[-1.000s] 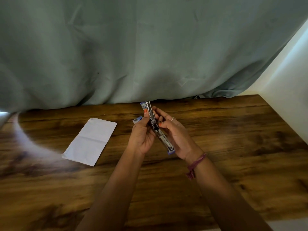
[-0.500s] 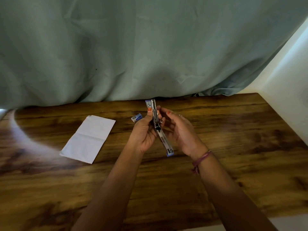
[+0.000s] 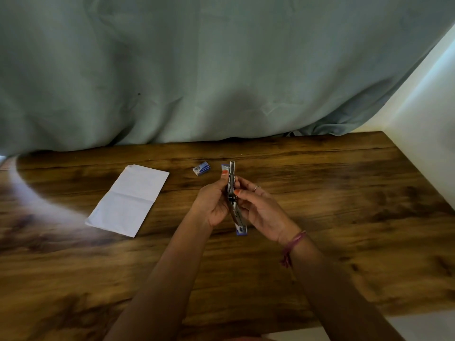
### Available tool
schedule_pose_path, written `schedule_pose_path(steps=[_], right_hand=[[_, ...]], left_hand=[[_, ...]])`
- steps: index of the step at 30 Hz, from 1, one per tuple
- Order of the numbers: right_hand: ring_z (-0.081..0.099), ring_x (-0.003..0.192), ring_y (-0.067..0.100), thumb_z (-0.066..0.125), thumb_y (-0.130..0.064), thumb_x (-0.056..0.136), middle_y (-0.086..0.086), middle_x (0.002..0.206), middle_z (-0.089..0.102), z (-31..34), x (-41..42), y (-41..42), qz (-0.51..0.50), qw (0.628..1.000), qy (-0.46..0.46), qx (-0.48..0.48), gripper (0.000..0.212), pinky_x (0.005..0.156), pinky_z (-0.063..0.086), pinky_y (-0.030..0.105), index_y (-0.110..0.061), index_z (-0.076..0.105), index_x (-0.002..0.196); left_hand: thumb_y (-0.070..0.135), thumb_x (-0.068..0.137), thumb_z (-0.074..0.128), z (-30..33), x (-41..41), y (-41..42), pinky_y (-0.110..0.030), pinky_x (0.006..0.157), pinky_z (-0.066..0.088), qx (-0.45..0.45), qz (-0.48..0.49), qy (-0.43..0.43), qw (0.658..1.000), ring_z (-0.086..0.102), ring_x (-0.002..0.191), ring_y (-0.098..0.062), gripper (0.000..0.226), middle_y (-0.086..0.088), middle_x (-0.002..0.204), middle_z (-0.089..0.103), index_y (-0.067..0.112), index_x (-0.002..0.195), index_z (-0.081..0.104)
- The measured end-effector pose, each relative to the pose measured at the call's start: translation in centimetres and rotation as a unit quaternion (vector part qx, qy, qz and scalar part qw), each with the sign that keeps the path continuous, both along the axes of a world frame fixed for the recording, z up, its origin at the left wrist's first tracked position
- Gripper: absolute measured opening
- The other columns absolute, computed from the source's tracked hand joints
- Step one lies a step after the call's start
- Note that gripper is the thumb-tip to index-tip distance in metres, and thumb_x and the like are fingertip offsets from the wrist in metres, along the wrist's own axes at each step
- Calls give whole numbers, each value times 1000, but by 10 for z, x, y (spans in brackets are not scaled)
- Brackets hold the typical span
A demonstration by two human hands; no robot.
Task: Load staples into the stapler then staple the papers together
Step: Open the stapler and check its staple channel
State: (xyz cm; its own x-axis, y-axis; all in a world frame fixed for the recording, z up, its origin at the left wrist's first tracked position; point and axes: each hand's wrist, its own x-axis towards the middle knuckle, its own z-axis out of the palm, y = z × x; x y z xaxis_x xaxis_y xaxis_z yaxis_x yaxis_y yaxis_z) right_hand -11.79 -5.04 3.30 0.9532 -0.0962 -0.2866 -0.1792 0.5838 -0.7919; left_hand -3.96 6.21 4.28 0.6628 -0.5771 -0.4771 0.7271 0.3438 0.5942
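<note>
Wooden table point(image 3: 320, 205), head view looking down, grey-green curtain point(image 3: 197, 70) hanging behind it. Far left of the scene: folded white papers point(image 3: 128, 200) lying flat on the table, creased across the middle, well apart from both hands. Next along, a small blue staple box point(image 3: 202, 168) on the table near the back, just beside the upper end of the stapler but not touching it.

Centre: left hand point(image 3: 213, 205) clamped on the stapler point(image 3: 232, 195), thumb up along its left side (orange nail polish visible), fingers wrapped behind. Stapler is held above the table, swung open into one long strip, running from up-and-away down toward the person, metal channel facing the camera, blue plastic showing at both ends.

Right of that: right hand point(image 3: 261, 207) fingers curled loosely, thumb tip resting on the stapler's metal middle part, so pinching against it rather than gripping the body. Cannot tell whether a staple strip is under the thumb (too small). Ring on one finger, red thread bracelet point(image 3: 293, 244) at the wrist.

Far right: white wall point(image 3: 423, 119).
</note>
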Motion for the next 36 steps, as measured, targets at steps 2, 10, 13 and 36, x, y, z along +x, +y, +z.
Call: schedule_pose_path(steps=[2, 10, 13, 36], right_hand=[[64, 99, 15, 54, -6, 89, 5, 107, 69, -6, 0, -1, -12, 999, 0, 41, 35, 93, 49, 32, -15, 58, 123], [61, 105, 20, 58, -15, 84, 10, 111, 66, -29, 5, -7, -66, 981, -5, 180, 46, 97, 49, 34, -6, 53, 129], [61, 109, 23, 52, -26, 90, 12, 112, 67, -48, 6, -10, -95, 970, 44, 218, 35, 94, 49, 37, -5, 60, 117], [64, 89, 12, 50, -18, 96, 6, 99, 69, -89, -10, -20, -127, 943, 157, -265, 17, 91, 52, 34, -21, 65, 89]], left_hand=[[23, 98, 51, 0, 0, 2, -30, 68, 56, 26, -42, -34, 998, 64, 74, -16, 25, -9, 83, 67, 3, 99, 66], [-11, 86, 53, -9, 4, -1, -28, 78, 56, 50, -68, -75, 994, 68, 91, -18, 46, -11, 105, 71, 7, 129, 57], [-14, 86, 54, -13, 1, -5, -25, 76, 54, 144, -89, -172, 970, 67, 95, -16, 54, -9, 111, 70, 9, 134, 52], [3, 89, 61, -59, -6, -10, -13, 91, 31, 464, -219, -626, 587, 54, 118, -18, 56, -7, 131, 58, 16, 141, 45]])
